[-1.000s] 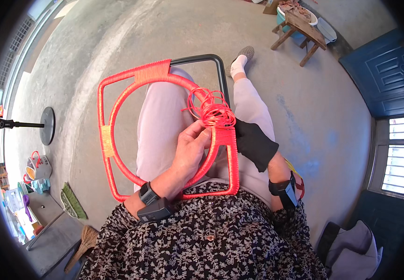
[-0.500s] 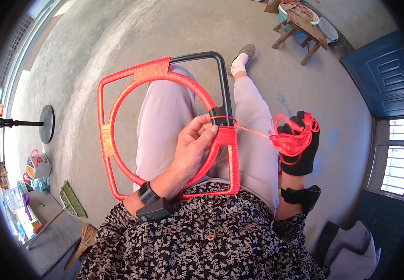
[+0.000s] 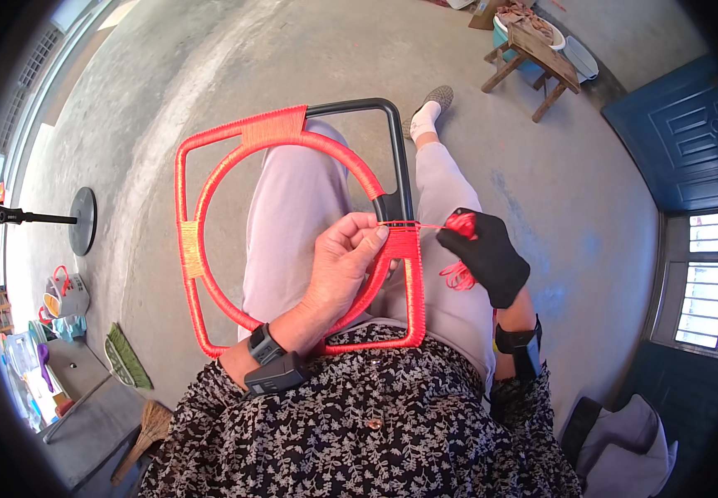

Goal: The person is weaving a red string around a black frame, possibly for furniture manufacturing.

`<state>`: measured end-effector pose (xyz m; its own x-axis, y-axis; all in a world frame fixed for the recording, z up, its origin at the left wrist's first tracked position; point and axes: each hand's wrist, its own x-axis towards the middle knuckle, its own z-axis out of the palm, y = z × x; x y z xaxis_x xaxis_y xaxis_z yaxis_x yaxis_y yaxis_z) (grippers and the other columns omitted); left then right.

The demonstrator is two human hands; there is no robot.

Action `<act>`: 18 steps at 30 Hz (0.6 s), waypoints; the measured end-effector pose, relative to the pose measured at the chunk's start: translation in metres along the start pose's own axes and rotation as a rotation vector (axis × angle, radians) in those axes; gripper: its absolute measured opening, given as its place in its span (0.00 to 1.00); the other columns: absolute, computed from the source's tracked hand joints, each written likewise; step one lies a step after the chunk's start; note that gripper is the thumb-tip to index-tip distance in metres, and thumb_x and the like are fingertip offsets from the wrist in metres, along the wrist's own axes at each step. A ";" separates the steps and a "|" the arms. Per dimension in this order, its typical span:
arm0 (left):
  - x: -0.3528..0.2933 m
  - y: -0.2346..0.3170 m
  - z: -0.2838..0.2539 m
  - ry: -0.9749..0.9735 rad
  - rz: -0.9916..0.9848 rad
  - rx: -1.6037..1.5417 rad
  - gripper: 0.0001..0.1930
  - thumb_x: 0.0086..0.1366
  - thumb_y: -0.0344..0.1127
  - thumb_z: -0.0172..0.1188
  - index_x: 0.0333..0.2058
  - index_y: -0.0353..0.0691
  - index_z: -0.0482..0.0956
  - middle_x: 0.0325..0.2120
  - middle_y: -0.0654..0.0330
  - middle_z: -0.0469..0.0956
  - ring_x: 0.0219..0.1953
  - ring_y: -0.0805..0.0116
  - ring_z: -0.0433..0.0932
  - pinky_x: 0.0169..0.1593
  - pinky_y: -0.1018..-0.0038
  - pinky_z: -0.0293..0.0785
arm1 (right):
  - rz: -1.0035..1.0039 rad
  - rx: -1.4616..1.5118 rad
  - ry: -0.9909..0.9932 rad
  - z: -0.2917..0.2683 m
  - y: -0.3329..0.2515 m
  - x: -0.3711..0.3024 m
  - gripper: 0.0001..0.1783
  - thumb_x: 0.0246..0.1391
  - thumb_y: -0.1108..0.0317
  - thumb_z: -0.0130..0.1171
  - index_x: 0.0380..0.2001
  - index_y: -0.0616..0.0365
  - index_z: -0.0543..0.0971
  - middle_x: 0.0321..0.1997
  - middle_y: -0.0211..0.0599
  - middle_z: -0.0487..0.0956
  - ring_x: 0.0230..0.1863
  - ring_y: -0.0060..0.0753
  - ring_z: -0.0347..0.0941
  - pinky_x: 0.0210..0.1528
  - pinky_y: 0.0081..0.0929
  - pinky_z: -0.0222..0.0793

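Across my thighs lies a metal frame (image 3: 272, 127), a rounded square with a ring inside, mostly wrapped in red cord. Its far right corner and a short piece beside the ring are bare black. My left hand (image 3: 338, 264) pinches the frame at its right side, thumb on the wrapped edge. Wearing a black fingerless glove, my right hand (image 3: 493, 259) is closed on a bundle of red cord (image 3: 462, 223) just right of the frame. A strand runs taut from the bundle across the bare piece to my left fingertips. Loose loops dangle below my right hand.
A wooden stool (image 3: 533, 51) and a tub stand at the far right, near a blue door (image 3: 682, 137). To the left are a round black stand base (image 3: 83, 221), a grey basket (image 3: 67, 295), a green brush head (image 3: 126, 357) and a straw broom (image 3: 150, 432).
My right hand has come left, close to the frame, and the bundle is gathered tighter in it. The strand across the bare piece has been drawn down against the wrapping. My left hand stays put.
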<state>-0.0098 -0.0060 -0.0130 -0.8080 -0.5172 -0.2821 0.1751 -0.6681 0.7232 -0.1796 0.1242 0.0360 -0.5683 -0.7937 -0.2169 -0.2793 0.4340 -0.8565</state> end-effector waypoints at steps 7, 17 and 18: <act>0.001 0.002 0.002 0.016 -0.013 0.028 0.06 0.68 0.31 0.57 0.40 0.36 0.72 0.28 0.60 0.81 0.25 0.75 0.79 0.29 0.80 0.78 | -0.013 0.174 -0.242 0.021 -0.045 -0.024 0.09 0.49 0.68 0.67 0.30 0.61 0.78 0.24 0.24 0.76 0.28 0.12 0.65 0.31 0.20 0.66; 0.000 0.009 0.005 0.020 -0.213 0.026 0.09 0.69 0.38 0.55 0.32 0.40 0.75 0.25 0.62 0.80 0.24 0.75 0.78 0.30 0.76 0.78 | 0.014 1.115 0.595 -0.086 0.126 -0.021 0.18 0.64 0.56 0.52 0.50 0.56 0.73 0.34 0.25 0.75 0.30 0.24 0.72 0.34 0.27 0.73; -0.001 0.009 0.005 -0.009 -0.226 0.038 0.09 0.69 0.38 0.55 0.31 0.40 0.75 0.25 0.62 0.80 0.24 0.75 0.78 0.30 0.76 0.78 | 0.069 1.096 0.910 -0.103 0.142 -0.022 0.20 0.64 0.53 0.51 0.52 0.54 0.74 0.43 0.33 0.77 0.41 0.33 0.75 0.46 0.39 0.74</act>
<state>-0.0104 -0.0088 -0.0035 -0.8291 -0.3517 -0.4346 -0.0325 -0.7457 0.6655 -0.2863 0.2477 -0.0329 -0.9638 -0.0571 -0.2605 0.2602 -0.4164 -0.8712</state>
